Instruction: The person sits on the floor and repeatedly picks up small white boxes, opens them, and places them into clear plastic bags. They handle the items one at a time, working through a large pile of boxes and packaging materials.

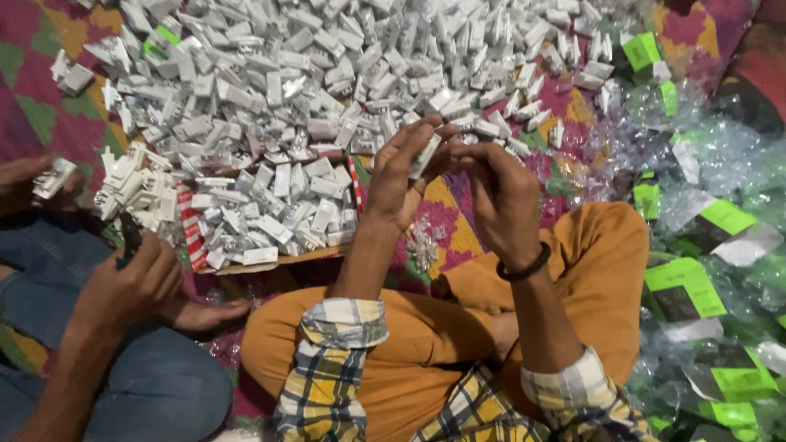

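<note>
Head view: our left hand (399, 176) and right hand (499, 196) together pinch one small white plastic adapter (426, 155) above our lap. Some adapters fill the shallow cardboard tray (278, 260); a far larger loose white heap (344, 65) remains on the patterned mat.
</note>
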